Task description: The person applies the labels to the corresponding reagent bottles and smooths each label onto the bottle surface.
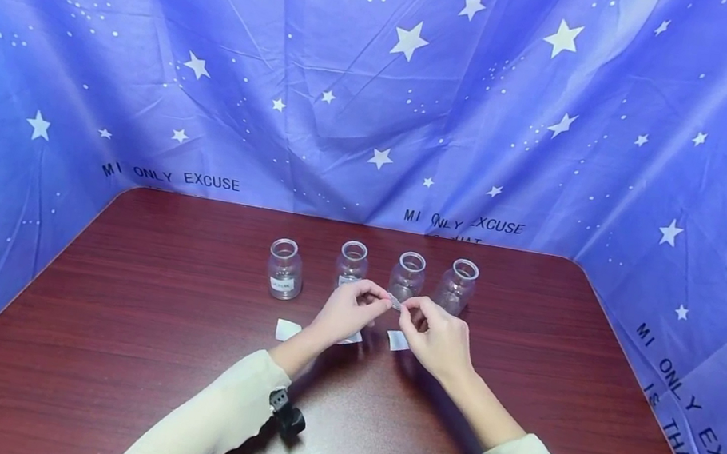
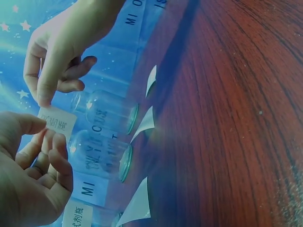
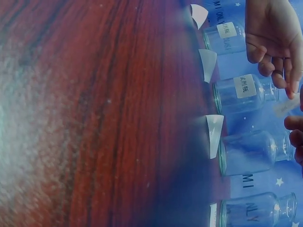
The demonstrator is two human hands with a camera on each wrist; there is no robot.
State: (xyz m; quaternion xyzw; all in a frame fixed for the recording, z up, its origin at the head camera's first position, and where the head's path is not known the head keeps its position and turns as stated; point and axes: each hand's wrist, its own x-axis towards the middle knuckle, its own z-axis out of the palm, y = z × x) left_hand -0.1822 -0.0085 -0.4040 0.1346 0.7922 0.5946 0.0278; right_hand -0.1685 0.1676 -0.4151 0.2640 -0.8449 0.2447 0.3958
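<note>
My left hand [image 1: 348, 312] and right hand [image 1: 441, 342] pinch opposite ends of a small white printed label [image 2: 59, 122] between thumb and fingertips. It is held up in front of the third clear glass jar [image 1: 409, 272] from the left. That jar has no label showing on it. On the leftmost jar [image 1: 284, 274] a white label is stuck to the front, and the second jar [image 3: 242, 90] bears one too. The rightmost jar [image 1: 459, 284], partly behind my right hand, shows bare glass. All the jars stand upright without lids.
Small pieces of white paper lie on the dark red wooden table [image 1: 130, 348] in front of the jars: a left piece [image 1: 288, 330], a middle piece [image 1: 353, 338] partly covered by my left hand, and a right piece [image 1: 399, 340]. A blue star-printed curtain [image 1: 336, 52] surrounds the table.
</note>
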